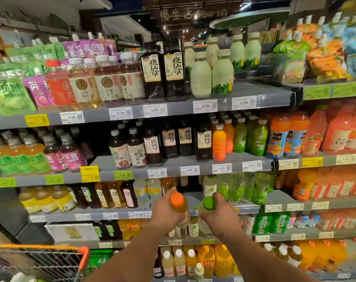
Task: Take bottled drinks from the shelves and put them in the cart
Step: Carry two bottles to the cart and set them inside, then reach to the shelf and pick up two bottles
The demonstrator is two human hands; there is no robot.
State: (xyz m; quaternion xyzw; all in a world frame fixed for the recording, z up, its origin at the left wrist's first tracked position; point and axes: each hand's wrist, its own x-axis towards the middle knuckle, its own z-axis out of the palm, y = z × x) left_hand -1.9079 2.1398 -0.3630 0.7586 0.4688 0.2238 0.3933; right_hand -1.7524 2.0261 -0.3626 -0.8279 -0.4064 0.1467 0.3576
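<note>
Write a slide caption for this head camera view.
Left hand grips an orange-capped bottle, right hand a green-capped bottle, before drink shelves; cart lower left.

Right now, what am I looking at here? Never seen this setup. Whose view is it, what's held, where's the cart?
No robot here: a person wears one wide-angle camera on the head, looking forward and down at their own hands. They face supermarket shelves stocked with bottled drinks. The left hand grips an orange-capped bottle; the right hand grips a green-capped bottle. Both bottles are off the shelves, not yet in the cart, whose wire basket with orange rim shows at lower left.
</note>
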